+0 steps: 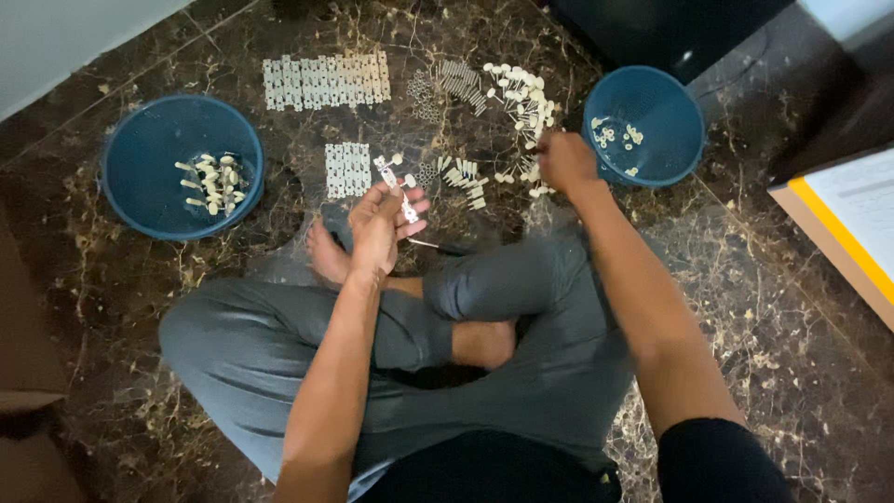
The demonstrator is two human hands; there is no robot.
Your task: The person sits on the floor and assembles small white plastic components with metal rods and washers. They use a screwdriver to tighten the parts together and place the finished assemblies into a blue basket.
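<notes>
Your left hand (380,224) pinches a small white part (399,191), raised clear for fitting. Your right hand (564,160) closes over the loose pile (521,102) just left of the right bowl (684,126); grip contents unclear.

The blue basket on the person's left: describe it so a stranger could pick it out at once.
Start from the dark marbled floor where the person sits cross-legged. Beyond the left knee, near the pale wall, stands the wider blue basket, well clear of the left hand. Unlike the smaller, deeper blue basket by the right hand, it holds a central heap of whitish pieces.
</notes>
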